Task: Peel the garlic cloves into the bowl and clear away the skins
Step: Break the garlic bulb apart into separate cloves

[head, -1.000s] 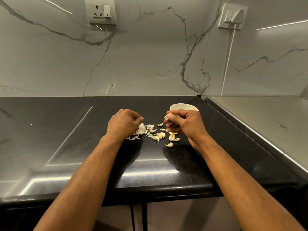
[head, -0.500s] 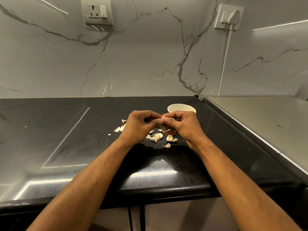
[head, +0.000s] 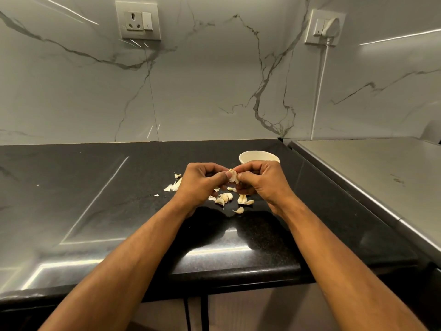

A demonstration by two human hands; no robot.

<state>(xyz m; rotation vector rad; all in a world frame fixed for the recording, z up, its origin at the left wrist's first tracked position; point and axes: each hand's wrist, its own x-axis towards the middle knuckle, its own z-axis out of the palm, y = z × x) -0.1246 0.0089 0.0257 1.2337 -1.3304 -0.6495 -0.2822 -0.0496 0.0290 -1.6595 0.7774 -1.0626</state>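
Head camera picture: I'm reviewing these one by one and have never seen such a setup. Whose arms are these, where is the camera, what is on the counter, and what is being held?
There is no machine here. A person wears one camera on the head, looking forward and down, so the arms reach in from the bottom. The left hand and right hand meet above the black counter and pinch one garlic clove between them. Below them lie loose cloves; papery skins sit to the left. A white bowl stands just behind the right hand; its contents are hidden.
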